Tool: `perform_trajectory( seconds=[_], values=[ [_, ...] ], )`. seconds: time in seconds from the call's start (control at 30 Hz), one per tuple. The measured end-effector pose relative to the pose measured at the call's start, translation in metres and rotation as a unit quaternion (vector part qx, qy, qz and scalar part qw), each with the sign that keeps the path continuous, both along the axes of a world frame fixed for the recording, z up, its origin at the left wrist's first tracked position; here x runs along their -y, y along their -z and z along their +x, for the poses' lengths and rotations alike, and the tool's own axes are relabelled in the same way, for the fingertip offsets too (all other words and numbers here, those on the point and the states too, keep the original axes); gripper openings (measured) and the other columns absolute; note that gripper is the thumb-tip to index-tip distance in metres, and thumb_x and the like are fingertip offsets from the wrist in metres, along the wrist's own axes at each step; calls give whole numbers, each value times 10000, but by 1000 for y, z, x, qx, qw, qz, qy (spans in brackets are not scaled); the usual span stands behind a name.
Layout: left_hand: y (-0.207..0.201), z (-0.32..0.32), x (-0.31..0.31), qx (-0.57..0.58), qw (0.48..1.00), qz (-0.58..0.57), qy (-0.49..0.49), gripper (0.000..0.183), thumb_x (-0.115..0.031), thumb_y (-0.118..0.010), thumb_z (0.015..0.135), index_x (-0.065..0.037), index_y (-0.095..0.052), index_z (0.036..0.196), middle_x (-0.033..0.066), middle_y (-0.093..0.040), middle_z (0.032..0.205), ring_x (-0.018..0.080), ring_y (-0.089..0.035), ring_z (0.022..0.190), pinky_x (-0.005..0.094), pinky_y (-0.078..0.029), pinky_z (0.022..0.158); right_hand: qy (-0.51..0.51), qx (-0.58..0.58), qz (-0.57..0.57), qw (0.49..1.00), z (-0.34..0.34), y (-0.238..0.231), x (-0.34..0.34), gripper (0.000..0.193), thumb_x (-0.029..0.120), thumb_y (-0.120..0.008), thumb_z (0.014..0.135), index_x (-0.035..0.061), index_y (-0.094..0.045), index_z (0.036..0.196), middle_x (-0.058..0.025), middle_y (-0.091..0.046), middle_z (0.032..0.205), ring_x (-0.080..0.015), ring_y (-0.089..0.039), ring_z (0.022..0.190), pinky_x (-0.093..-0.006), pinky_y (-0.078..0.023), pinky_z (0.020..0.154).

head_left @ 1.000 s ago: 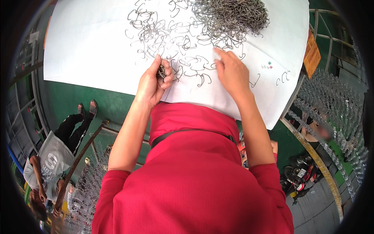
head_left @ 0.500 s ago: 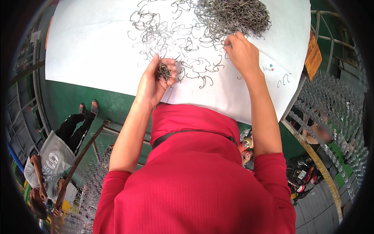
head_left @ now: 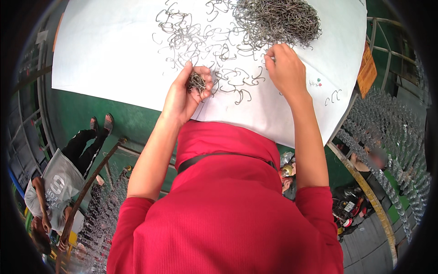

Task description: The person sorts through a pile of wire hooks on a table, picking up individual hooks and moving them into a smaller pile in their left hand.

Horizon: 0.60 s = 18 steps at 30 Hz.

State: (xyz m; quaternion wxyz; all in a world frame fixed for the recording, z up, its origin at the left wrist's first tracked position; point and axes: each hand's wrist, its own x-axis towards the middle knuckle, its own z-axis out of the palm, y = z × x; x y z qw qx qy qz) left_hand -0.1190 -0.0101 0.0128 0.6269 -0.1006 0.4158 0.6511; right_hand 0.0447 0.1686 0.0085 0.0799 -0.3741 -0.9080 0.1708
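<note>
The left hand (head_left: pixel 185 93) grips a small bunch of hooks (head_left: pixel 197 82), the right hand (head_left: pixel 285 68) pinches another, and the far heap (head_left: pixel 278 20) is barely dented.

Grey wire hooks (head_left: pixel 197 82) bunched in left fist; big tangled pile (head_left: pixel 278 20) beyond.

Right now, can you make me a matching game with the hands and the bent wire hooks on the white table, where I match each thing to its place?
Things:
1. left hand
2. right hand
3. big heap of grey bent wire hooks
4. white round tabletop

Places or states:
A. piled at the far edge of the table
B. cupped around a small bunch of wire hooks
C. under all the hooks, with a green floor below it
D. fingertips down among the loose scattered hooks, near the heap

Pairs: 1-B, 2-D, 3-A, 4-C
</note>
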Motion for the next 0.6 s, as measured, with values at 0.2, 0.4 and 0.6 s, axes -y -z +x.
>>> perform_trajectory(
  seconds=[0.2, 0.4, 0.6],
  values=[
    [9, 11, -7, 11, 998, 9, 54, 416, -342, -362, 963, 33, -526, 1036, 136, -579, 938, 223, -574, 853, 294, -500, 709, 110, -104, -144, 978, 14, -15, 20, 104, 150, -631, 774, 57, -591, 798, -62, -615, 681, -234, -600, 619, -348, -462, 566],
    [6, 30, -28, 28, 998, -25, 41, 448, -341, -350, 965, 62, -505, 1087, 159, -585, 979, 266, -596, 918, 335, -534, 780, 133, -111, -232, 957, -11, -15, 33, 149, 202, -667, 760, 70, -645, 825, -41, -626, 753, -198, -609, 668, -332, -469, 596],
    [17, 14, -23, 23, 999, 15, 26, 390, -333, -382, 959, 28, -525, 997, 120, -563, 893, 217, -573, 806, 315, -533, 714, 161, 61, -89, 981, -22, 19, 25, 190, 278, -671, 749, 96, -651, 797, -43, -627, 791, -232, -609, 715, -370, -471, 633]
  ],
)
